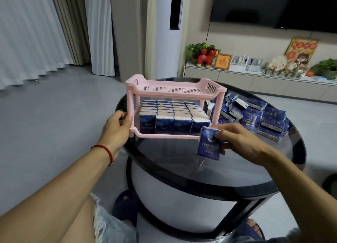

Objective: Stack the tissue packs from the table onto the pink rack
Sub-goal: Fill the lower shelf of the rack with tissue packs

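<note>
**Lower shelf packed, top shelf open**

You are facing a pink rack (pixel 175 104) whose lower shelf is sitting packed with tissue packs (pixel 173 115). Its top shelf is lying bare and open from above. Loose packs (pixel 255 115) are crowding the table (pixel 182 166) just right of it.

The left hand (pixel 116 127) reaches forward on a bare arm, thumb and fingers curled round the rack (pixel 175 89) leg. The right hand (pixel 237 142) stretches in from the right and pinches a pack (pixel 207 144) upright
</note>
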